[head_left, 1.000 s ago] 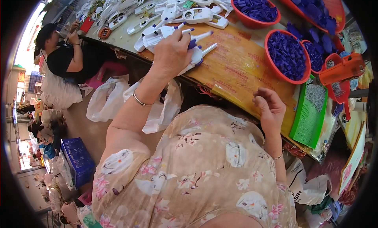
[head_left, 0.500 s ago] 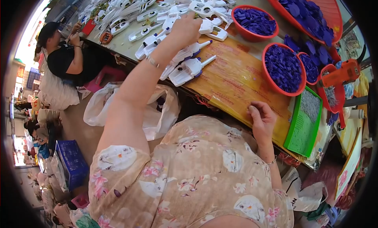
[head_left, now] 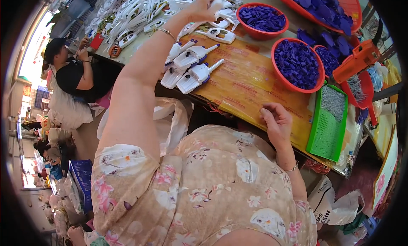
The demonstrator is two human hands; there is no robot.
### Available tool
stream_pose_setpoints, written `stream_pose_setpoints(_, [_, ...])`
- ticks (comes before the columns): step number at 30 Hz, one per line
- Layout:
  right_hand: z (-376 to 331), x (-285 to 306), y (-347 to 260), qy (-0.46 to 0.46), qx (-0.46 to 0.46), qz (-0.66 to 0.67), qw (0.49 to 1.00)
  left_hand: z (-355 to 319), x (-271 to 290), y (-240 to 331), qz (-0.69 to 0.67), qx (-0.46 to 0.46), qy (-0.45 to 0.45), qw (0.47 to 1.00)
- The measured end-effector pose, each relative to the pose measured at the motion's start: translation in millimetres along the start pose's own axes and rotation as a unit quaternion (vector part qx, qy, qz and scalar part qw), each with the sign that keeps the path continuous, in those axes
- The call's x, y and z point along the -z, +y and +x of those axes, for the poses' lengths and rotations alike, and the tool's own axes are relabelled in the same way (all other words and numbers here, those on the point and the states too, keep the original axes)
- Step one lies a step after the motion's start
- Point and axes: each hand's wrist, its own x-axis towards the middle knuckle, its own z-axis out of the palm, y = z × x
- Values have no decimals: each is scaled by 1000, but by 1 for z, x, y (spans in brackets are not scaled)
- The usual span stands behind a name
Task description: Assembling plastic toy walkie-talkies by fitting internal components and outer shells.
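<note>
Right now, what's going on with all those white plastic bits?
A person in beige flowered clothes has the left hand stretched out among scattered white plastic parts; whether it grips one is hard to see. The loosely curled right hand is by the near edge of a yellow-brown taped board. Some white tray-shaped plastic pieces with thin stems sit together at its left. A green perforated plastic tray holds small silvery bits.

Brown floor [head_left: 88,143], bright light [head_left: 30,61] leftward
</note>
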Motion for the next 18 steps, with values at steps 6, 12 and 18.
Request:
stream_pose_setpoints(6, [4, 3, -4, -38, -24, 62, 997, -58, 26, 138, 88, -230, 119, 962])
stream_pose_setpoints(12, [14, 15, -31, -156, -129, 408, 890, -163, -61, 202, 160, -456, 73, 872])
stream_pose_setpoints(18, [0, 25, -18, -125, -70, 449, 882, -197, -95, 219, 217, -352, 88, 906])
